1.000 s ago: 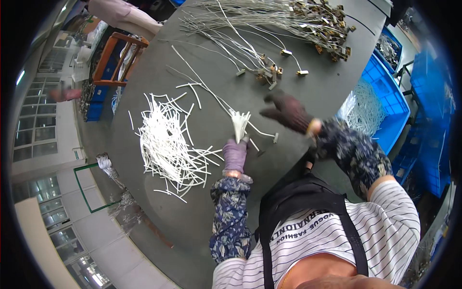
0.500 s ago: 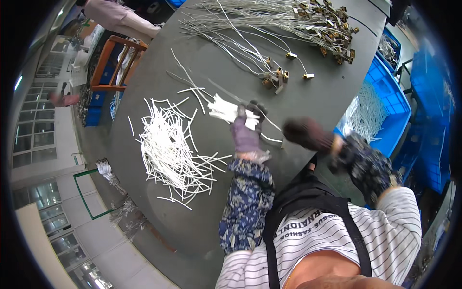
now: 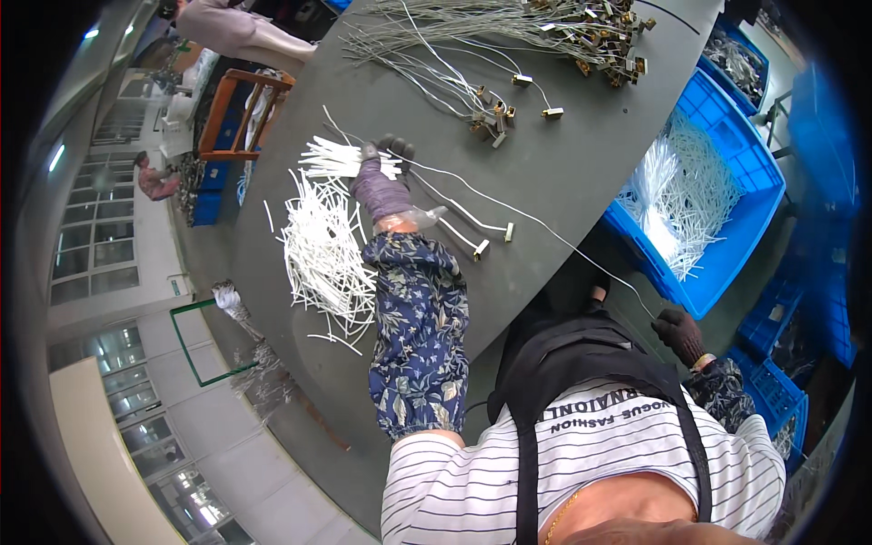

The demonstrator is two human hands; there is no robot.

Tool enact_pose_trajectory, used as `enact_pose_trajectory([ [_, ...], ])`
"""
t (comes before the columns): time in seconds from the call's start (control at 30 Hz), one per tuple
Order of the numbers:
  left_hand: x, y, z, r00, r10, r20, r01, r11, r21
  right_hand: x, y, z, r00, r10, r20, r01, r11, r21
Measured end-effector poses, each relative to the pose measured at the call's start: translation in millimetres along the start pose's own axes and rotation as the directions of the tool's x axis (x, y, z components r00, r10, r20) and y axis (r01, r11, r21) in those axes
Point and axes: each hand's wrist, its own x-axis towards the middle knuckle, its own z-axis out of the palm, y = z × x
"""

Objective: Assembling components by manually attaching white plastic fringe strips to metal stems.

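My left hand point(image 3: 383, 186), in a grey and purple glove, is closed round a bundle of short white tubes point(image 3: 329, 158) above the table. A long thin white wire point(image 3: 554, 232) stretches from this hand off the table's near edge to my right hand point(image 3: 679, 334). My right hand, in a dark glove, is closed at the wire's other end, out beside my body. Two shorter white wires with small metal end pieces point(image 3: 481, 248) lie just right of my left wrist. Beside my left forearm spreads a loose pile of white tubes point(image 3: 322, 250).
On the grey table point(image 3: 545, 173), wires with brass-coloured end pieces point(image 3: 613, 45) lie heaped at the far side, with a smaller cluster point(image 3: 492, 118) nearer. A blue bin point(image 3: 772, 186) of white strands stands off the right edge. Another person point(image 3: 227, 32) is at the far left.
My left hand has moved left and away with the tube bundle, toward the loose pile. My right hand has swung out to the right and nearer my body, and the wire now stretches between both hands.
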Motion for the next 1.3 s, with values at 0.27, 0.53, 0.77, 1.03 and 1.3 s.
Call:
enact_pose_trajectory([
  [0.27, -16.8, 19.4, 15.1, 0.997, -0.024, -0.076, 0.038, 0.983, 0.179, -6.9, 10.7, -19.2, 0.990, -0.133, -0.054, 0.130, 0.990, -0.047],
  [0.53, -56.6, -54.6, -2.3, 0.984, -0.146, 0.098, 0.128, 0.978, 0.166, 0.5, 9.0, -10.6, 0.986, -0.160, 0.048, 0.159, 0.987, 0.024],
  [0.77, -21.0, -1.9, -16.6, 0.999, -0.039, 0.021, 0.039, 0.999, 0.018, -6.0, 19.4, -22.8, 0.998, 0.057, -0.023, -0.056, 0.998, 0.040],
  [1.03, -30.5, 19.5, 3.0, 0.995, 0.008, -0.097, 0.005, 0.991, 0.130, -5.0, 21.9, -18.3, 0.999, -0.034, 0.003, 0.034, 0.997, 0.066],
  [1.3, -28.1, -3.0, -12.7, 0.993, -0.110, 0.035, 0.104, 0.986, 0.130, -7.8, 26.6, -22.9, 0.994, -0.080, 0.075, 0.066, 0.984, 0.166],
])
